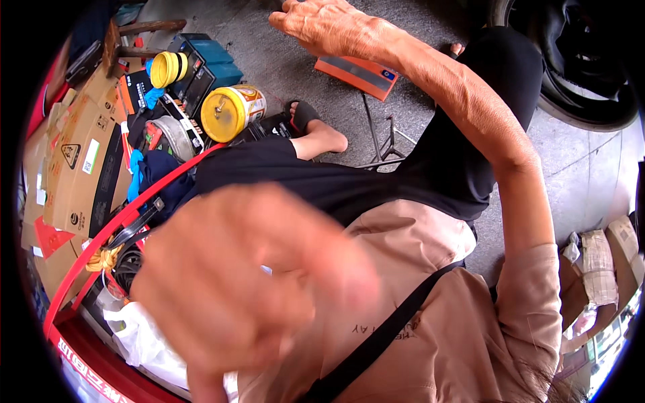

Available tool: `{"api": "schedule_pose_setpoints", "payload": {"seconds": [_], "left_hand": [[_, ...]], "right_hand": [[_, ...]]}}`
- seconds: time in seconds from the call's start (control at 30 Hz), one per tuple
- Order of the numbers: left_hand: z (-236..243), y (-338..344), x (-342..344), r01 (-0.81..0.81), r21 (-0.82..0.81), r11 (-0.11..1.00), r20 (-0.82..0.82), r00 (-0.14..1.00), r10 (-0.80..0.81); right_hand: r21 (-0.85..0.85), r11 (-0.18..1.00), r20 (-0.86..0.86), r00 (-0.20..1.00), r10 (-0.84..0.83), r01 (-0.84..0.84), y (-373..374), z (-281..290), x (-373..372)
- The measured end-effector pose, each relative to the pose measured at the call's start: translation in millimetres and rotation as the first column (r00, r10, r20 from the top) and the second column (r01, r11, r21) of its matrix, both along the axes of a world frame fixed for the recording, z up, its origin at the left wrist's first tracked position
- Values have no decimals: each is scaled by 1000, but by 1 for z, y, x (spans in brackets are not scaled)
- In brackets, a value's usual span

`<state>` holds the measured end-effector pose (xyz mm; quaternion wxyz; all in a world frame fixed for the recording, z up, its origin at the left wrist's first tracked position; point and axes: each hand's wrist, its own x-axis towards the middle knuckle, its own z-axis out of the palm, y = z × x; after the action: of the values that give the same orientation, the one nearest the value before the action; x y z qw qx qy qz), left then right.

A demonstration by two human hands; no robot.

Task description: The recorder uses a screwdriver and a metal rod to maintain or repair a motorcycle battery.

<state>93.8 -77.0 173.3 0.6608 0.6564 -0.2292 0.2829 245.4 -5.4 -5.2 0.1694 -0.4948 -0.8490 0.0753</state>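
Close in front, my left hand point(228, 275) is large and smeared by motion. One digit of it points to the right, and the blur hides whether it holds anything. My right arm reaches forward, and my right hand point(326, 30) is at the top edge with its back showing and its fingers curled. Whatever those fingers may hold is hidden. Just beyond its wrist, lower in the picture, lies an orange box point(359, 75) with a grey panel on the floor. A black wire stand point(384, 151) is between that box and my leg.
On the left are a yellow bucket point(222, 115), a teal tool case point(208, 64), printed cardboard point(80, 181) and a curved red metal bar point(107, 235). A white plastic bag point(144, 342) hangs below. A black tyre point(591, 111) stands far right, above brown cartons point(594, 269).
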Motion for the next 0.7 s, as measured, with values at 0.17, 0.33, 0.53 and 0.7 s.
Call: {"api": "schedule_pose_setpoints", "payload": {"seconds": [0.17,0.33,0.53,0.7], "left_hand": [[61,-43,-21,-183,-13,983,-255,951,174],[77,-102,-29,-519,-40,854,-196,842,503],[149,-80,-19,-408,234,882,-903,245,353],[148,-107,56,-510,674,535,-705,-227,672]], "right_hand": [[96,994,-98,993,65,-55,3,-8,-7],[116,993,-158,987,12,6,10,-22,-2],[80,996,-111,993,42,-34,7,-11,-2],[227,971,-270,954,130,-68,11,-30,-25]]}}
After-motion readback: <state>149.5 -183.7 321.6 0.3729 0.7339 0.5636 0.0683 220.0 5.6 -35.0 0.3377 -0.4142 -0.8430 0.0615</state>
